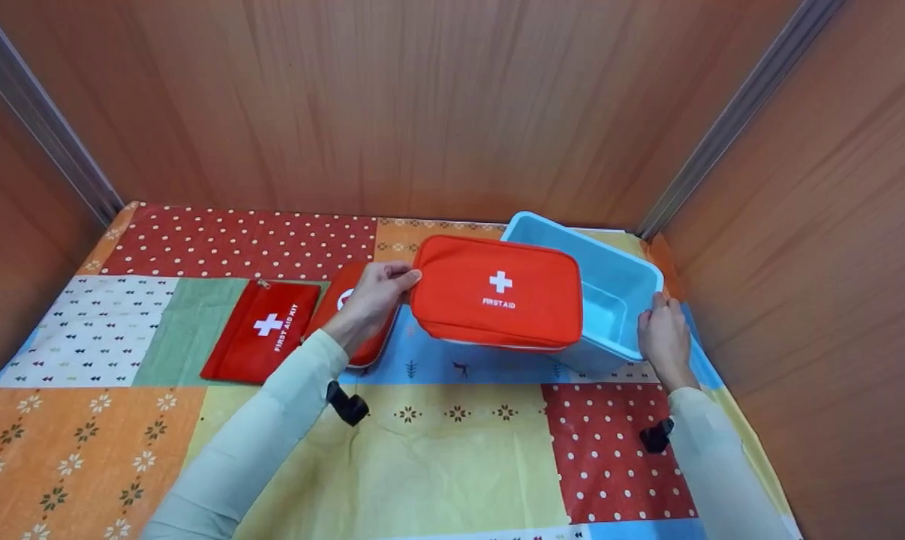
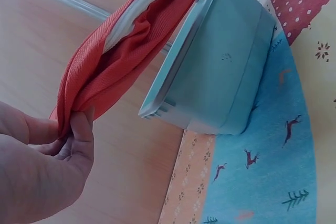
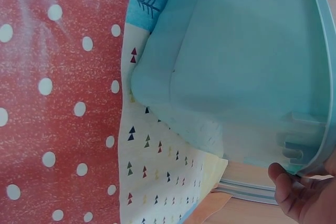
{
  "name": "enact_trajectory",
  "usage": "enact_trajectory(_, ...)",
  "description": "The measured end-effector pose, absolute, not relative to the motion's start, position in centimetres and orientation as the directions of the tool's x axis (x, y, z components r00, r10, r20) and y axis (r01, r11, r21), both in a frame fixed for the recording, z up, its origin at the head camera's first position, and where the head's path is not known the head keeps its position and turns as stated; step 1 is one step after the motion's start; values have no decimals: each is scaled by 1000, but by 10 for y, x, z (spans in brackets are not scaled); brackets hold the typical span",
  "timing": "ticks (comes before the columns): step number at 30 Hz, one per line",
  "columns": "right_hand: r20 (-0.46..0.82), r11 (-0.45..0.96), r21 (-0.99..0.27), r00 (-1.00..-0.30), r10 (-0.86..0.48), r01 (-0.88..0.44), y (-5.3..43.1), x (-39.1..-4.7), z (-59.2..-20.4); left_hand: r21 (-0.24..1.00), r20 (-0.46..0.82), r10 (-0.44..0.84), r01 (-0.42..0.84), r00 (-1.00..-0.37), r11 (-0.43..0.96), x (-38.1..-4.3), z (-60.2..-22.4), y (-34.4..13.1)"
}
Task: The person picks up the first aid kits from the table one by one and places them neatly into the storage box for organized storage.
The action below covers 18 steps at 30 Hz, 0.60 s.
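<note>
My left hand (image 1: 381, 294) pinches the left end of a red first aid pouch (image 1: 497, 319) with a white cross, held up above the cloth. In the left wrist view the thumb and fingers squeeze the corner of the pouch (image 2: 105, 72), and a white zip runs along its edge. The pouch's right end overlaps the light blue plastic bin (image 1: 604, 300) in the head view. My right hand (image 1: 664, 337) grips the bin's right rim; in the right wrist view its fingers (image 3: 286, 184) curl under the rim near a corner.
A flat red first aid kit pouch (image 1: 257, 337) lies on the patchwork cloth (image 1: 392, 465) at left. Beside it, partly behind my left forearm, is a red rounded case (image 1: 374, 349). Wood-grain panels (image 1: 452, 112) enclose the back and both sides.
</note>
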State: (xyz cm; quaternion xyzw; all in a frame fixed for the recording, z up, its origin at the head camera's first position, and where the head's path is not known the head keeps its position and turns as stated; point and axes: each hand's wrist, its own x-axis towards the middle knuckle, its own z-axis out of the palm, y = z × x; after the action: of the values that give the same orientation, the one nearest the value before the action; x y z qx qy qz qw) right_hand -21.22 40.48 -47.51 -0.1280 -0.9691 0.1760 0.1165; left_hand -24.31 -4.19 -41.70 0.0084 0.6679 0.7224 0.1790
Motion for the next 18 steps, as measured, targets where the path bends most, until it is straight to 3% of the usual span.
enact_trajectory(18,192,899,-392,-938,288,196,406,-212,-475,971,-213,252,-234,-944,-56,-274,-401,-10)
